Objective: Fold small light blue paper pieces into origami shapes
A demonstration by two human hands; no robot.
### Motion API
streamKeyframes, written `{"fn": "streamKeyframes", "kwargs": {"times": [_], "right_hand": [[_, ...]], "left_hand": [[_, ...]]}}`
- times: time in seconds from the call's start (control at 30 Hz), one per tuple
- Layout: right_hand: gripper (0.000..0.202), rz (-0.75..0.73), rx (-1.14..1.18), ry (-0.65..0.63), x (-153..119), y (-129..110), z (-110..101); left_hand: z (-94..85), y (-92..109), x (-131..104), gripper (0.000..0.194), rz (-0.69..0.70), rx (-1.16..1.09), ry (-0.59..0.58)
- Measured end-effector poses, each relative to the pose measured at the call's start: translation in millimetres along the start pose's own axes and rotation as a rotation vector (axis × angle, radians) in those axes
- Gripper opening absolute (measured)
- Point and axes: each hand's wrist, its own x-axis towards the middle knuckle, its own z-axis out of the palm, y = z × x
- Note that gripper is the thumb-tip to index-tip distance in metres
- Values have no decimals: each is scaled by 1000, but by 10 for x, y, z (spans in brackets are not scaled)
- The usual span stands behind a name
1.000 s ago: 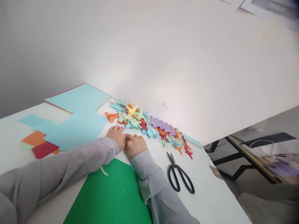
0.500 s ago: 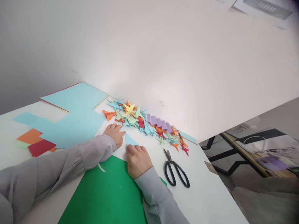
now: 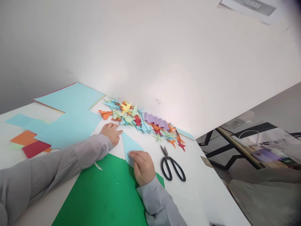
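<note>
While we look for writing, we find a row of pale characters on the grey band of a sheet (image 3: 256, 8) at the upper right of the frame, and large dark letters on a white item (image 3: 270, 138) at the right; both are too blurred for us to read. The light blue triangle (image 3: 130, 144) lies on the white table (image 3: 195, 188) at the centre, its narrow corner pointing to the upper left and its long axis slanting down to the lower right, the lower part overlapping the green sheet (image 3: 105, 191). We see the left hand (image 3: 111, 134) lying with curled fingers, one fingertip at that corner; whether it presses we cannot tell. The right hand (image 3: 144, 166) has its fingers close together over the lower part, and we cannot tell whether it pinches the paper. Folded paper shapes (image 3: 135, 119) spread above, black-handled scissors (image 3: 172, 164) lie right of centre with tips to the upper left, and orange (image 3: 23, 137) and red (image 3: 36, 148) papers lie at the lower left.
</note>
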Motion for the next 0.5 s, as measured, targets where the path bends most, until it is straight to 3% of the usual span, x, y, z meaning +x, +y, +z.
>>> {"fn": "streamKeyframes", "kwargs": {"times": [0.07, 0.2, 0.27, 0.37, 0.5], "right_hand": [[32, 57, -3, 29, 31, 36, 27], [27, 48, -98, -214, 79, -45, 73], [28, 86, -135, -268, 90, -101, 82], [28, 120, -141, -312, 98, -141, 74], [23, 147, -113, -361, 99, -138, 54]], "left_hand": [[5, -2, 2, 40, 16, 11, 7], [-36, 56, -26, 41, 43, 32, 65], [-76, 141, -78, 41, 55, 44, 112], [-117, 311, -188, 38, 126, 25, 83], [-93, 449, -265, 49, 125, -2, 81]]}}
